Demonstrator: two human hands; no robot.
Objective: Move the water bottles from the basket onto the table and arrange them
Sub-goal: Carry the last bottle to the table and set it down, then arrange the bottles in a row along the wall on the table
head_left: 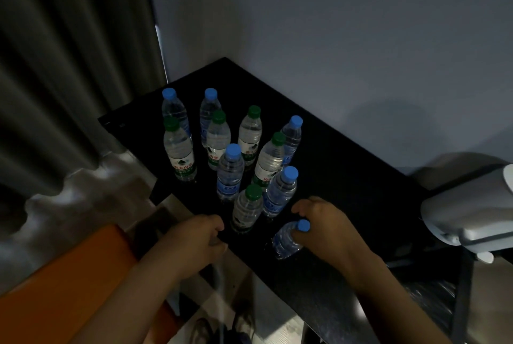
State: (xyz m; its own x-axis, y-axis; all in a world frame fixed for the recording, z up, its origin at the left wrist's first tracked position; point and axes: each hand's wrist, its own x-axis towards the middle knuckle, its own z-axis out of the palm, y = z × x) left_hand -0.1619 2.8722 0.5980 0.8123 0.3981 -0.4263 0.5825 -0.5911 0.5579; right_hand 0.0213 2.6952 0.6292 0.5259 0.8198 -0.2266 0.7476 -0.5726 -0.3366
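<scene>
Evidently well along: ten bottles (230, 171) stand clustered on the counter (347, 163), your right hand (324, 221) grips an eleventh bottle (286, 241) near its front edge, and whether your curled left hand (194, 235) holds anything is unclear.

Single head-worn view, wide-angle. Looks forward and steeply down onto the black counter (347, 177), facing its far corner where it meets the wall (333, 24); curtain (69, 66) fills the left side. Close range: left hand (194, 238) and right hand (327, 224) (gripping a blue-capped bottle (286, 241)) sit low in frame, forearms entering from the bottom edge. Bottle cluster (230, 168) mid-frame, just beyond them.
</scene>
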